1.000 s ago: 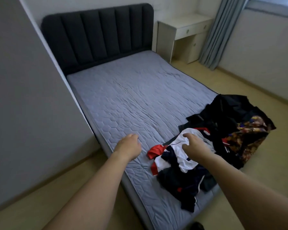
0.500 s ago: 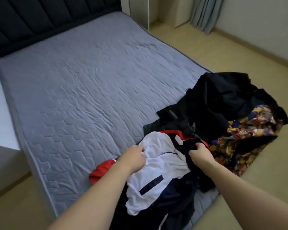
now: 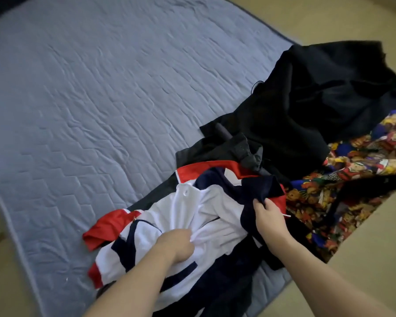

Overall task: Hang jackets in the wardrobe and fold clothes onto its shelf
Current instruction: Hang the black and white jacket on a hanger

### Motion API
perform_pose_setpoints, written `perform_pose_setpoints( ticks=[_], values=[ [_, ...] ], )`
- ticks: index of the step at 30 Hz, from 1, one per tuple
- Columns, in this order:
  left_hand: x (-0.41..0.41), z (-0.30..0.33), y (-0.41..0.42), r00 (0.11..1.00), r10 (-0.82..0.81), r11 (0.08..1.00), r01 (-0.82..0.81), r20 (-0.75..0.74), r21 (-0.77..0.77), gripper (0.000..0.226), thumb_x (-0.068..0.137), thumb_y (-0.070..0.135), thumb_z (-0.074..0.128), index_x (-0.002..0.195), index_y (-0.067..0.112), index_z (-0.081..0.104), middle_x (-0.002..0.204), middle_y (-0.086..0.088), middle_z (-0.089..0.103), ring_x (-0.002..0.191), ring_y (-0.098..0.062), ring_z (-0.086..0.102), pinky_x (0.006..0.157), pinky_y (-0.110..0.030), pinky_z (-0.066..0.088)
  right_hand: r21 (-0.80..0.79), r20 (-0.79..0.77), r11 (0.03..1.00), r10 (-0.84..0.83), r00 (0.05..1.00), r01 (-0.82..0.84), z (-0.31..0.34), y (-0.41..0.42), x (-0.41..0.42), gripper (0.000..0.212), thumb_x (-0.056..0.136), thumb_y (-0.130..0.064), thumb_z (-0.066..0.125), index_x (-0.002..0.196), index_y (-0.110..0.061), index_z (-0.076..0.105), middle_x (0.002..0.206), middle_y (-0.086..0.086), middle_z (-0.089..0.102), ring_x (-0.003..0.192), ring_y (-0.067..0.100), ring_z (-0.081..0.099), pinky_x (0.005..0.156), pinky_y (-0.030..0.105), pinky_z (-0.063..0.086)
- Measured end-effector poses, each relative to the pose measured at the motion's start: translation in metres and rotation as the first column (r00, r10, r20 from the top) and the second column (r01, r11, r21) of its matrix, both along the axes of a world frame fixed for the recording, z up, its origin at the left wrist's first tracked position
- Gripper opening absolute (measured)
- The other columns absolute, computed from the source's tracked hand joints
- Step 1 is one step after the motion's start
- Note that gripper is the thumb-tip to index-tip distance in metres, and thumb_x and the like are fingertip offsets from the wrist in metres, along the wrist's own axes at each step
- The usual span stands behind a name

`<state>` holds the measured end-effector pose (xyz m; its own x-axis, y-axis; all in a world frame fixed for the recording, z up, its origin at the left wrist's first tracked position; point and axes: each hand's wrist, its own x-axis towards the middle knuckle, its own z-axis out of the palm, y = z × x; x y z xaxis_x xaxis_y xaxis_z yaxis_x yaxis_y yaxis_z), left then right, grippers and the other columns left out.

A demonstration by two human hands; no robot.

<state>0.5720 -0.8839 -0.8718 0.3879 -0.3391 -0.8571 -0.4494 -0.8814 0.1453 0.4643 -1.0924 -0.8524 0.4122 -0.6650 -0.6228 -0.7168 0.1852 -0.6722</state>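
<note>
White, navy and red jacket (image 3: 192, 225) lay crumpled on the mattress (image 3: 78, 99) near its front edge, long axis running from near-left to far-right, red collar at the far end. Left hand (image 3: 176, 245) bunched the white front panel, fingers curled into it. Right hand (image 3: 269, 219) pinched the navy shoulder. Black garment (image 3: 306, 99) and patterned shirt (image 3: 364, 161) lay heaped just right of the jacket, touching it.

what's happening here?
A person is sorting a clothes pile at the corner of a bed. Both hands are on a white, navy and red jacket: the left hand bunches its white front, the right hand pinches the navy part by the collar. A black garment and a patterned garment lie beside it. Nothing is hung or folded yet.
</note>
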Motion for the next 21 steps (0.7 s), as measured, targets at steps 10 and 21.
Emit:
perform_pose_setpoints(
  ticks=[10,21],
  values=[
    [0.012,0.225,0.086,0.551,0.831,0.505,-0.690,0.075,-0.519,0.025,0.091,0.017,0.054,0.067,0.016,0.052,0.065,0.003,0.054,0.066,-0.017,0.049,0.056,-0.023,0.034,0.407,0.235,0.905,0.025,0.972,-0.122,0.251,0.021,0.072,0.018,0.077,-0.021,0.068,0.089,-0.014,0.057,0.078,0.010,0.059,0.066,0.026,0.060,0.058,0.033,0.049],
    [-0.038,0.435,0.306,-0.001,0.999,-0.033,-0.657,-0.043,-0.753,0.020,0.086,0.031,0.052,0.080,0.014,0.061,0.079,-0.006,0.067,0.071,-0.023,0.057,0.063,-0.033,0.040,0.147,0.506,0.662,0.588,0.631,-0.735,0.533,0.237,0.141,0.011,0.088,-0.008,0.062,0.097,-0.013,0.059,0.101,0.014,0.065,0.091,0.029,0.066,0.081,0.039,0.053]
  ],
)
